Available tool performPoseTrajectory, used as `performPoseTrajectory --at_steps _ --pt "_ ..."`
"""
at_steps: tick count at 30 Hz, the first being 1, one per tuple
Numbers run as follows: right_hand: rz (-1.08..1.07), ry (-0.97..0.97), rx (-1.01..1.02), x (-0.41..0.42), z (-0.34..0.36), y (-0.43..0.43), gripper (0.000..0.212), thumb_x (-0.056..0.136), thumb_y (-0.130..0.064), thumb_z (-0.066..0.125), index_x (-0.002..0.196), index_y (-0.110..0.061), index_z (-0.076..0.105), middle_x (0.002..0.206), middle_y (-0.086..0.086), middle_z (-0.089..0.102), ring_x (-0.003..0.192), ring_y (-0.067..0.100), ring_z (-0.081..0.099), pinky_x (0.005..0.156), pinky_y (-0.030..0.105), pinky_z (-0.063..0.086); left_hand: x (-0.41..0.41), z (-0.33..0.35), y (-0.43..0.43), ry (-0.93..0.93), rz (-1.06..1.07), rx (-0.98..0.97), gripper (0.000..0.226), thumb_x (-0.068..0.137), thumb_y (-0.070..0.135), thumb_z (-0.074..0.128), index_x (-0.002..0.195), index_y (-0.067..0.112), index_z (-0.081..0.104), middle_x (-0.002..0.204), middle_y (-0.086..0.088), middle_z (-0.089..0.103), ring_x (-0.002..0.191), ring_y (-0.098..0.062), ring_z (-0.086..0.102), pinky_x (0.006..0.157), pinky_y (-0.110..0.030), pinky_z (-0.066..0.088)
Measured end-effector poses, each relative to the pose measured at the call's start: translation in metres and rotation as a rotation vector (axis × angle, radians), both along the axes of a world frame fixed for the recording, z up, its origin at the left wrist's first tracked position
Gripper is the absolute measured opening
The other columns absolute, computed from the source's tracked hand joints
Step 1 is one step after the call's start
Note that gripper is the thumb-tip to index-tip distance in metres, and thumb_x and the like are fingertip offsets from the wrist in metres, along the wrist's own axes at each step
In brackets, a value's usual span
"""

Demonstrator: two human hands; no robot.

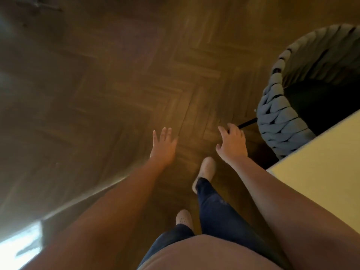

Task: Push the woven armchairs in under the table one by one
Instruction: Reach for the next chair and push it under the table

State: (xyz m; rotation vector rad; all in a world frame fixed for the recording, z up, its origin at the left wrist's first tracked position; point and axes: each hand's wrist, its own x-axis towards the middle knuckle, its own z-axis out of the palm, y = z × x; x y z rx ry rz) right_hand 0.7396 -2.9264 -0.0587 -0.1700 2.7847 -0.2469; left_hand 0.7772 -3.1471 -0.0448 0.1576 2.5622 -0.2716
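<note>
Head view: our left hand (pixel 163 147) and right hand (pixel 231 143) hang released, grasping nothing. Woven armchair (pixel 282 117) sits partly under the table (pixel 321 172) edge, seemingly tucked; other chairs out of view

Woven armchair (pixel 288 121) at right edge of frame, counter (pixel 321 172) corner overlapping it at lower right. Floor (pixel 97 94) fills left. Left grip (pixel 164 147), right grip (pixel 231 145) centre, right one near armchair.

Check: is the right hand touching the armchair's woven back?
Apart. The head view shows bare floor between the right hand and the armchair back; the hand's fingers are spread and grip nothing.
</note>
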Motion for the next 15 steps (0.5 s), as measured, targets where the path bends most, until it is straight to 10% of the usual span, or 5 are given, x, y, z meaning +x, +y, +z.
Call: performPoseTrajectory --at_steps 15 --pt "-0.871 -0.048 0.055 -0.259 -0.010 0.063 0.090 0.093 -0.036 0.057 0.155 -0.014 -0.005 0.162 0.014 -0.001 0.149 0.032 -0.004 0.120 0.052 0.002 -0.347 0.002 0.059 -0.055 -0.451 0.026 0.069 0.099 0.013 0.044 0.156 0.018 0.005 0.160 -0.019 -0.011 0.147 -0.035 -0.014 0.116 -0.059 -0.005"
